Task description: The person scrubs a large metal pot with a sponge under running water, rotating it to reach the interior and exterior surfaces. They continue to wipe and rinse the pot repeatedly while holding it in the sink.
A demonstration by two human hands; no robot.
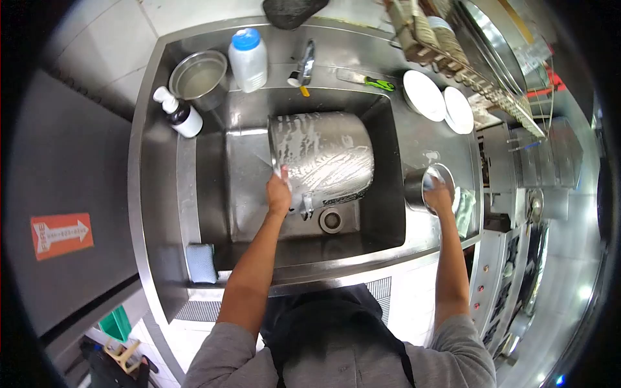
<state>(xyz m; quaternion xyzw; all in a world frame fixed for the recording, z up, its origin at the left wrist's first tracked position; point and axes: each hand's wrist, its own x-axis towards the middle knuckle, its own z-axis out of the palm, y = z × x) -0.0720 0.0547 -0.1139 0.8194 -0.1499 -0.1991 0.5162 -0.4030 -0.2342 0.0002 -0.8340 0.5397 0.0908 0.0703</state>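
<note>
A large metal pot (330,152) with streaks of suds lies on its side in the sink (249,187). My left hand (279,194) is closed on the rim of this pot, at its left end. At the right of the sink, my right hand (438,195) reaches into a small metal pot (417,187) on the counter. Its fingers are around something whitish inside that I cannot make out. A pale green cloth (465,210) lies beside the small pot. The sink drain (330,220) shows below the large pot.
Behind the sink stand a metal pot (199,81), a blue-lidded jar (248,61), a pump bottle (184,118), the faucet (307,63) and a green-handled scraper (378,83). White bowls (424,95) sit at the back right. A blue sponge (202,263) lies front left.
</note>
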